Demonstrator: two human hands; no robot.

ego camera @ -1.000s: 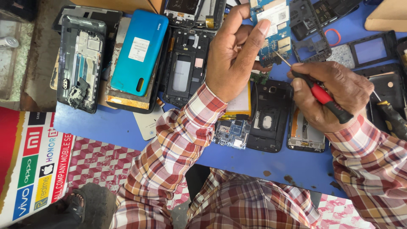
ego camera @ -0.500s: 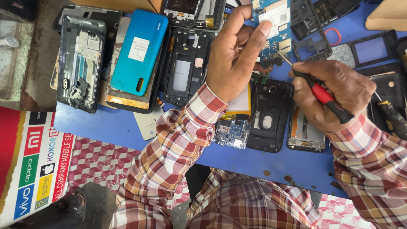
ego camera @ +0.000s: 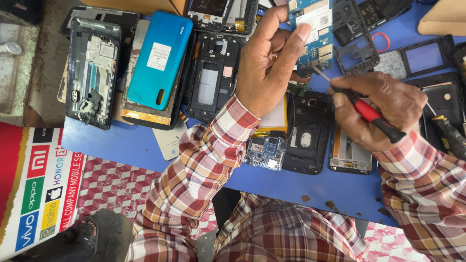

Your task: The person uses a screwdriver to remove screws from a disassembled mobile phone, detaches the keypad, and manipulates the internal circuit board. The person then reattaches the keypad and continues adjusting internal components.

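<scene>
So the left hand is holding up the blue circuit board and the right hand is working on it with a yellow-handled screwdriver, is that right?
Not quite. The head view shows the left hand holding up the blue circuit board, and the right hand working on it with a screwdriver, but its handle is red and black, not yellow.

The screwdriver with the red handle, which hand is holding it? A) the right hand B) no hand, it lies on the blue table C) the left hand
A: the right hand grips the red-handled screwdriver, its tip at the blue circuit board that the left hand holds.
</scene>
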